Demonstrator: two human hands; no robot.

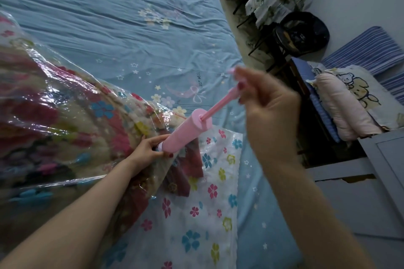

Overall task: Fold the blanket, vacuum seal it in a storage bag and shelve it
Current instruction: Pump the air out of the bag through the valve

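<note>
Blanket [54, 116] sits inside the clear storage bag [196, 203] on the bed [109, 17], bulging at my left. My left hand [146, 148] grips the base of the pink pump [185, 131] against the bag. My right hand [269, 102] curls round the pump's handle, with the rod drawn out.

The hand pump [185, 130] was pink. The bed sheet [105, 17] was light blue with small stars and flowers. The storage bag [196, 214] was clear with multicoloured flowers. The blanket [43, 105] showed red, beige and blue florals.
</note>
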